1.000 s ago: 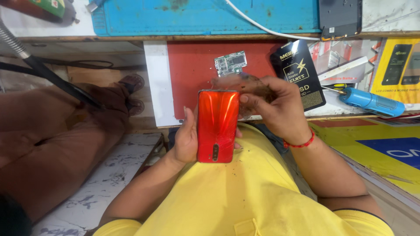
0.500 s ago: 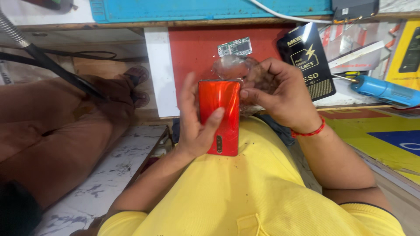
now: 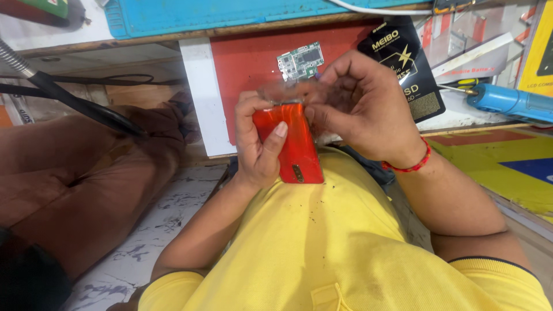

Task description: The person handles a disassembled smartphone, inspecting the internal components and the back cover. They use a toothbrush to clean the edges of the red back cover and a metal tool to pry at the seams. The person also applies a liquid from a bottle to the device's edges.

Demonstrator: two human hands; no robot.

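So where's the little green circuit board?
The circuit board lies on the red mat, top middle of the view, just above the right hand.

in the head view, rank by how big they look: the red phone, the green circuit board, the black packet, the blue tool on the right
1. black packet
2. red phone, partly covered by the left hand and nearer the camera, so 1 and 2 are close
3. blue tool, cut off at the frame edge, so unsure
4. green circuit board

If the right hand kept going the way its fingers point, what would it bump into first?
The right hand points left, its fingertips at the top edge of the red phone. Going on, it would probably meet the left hand gripping that phone first, though depth is hard to judge.
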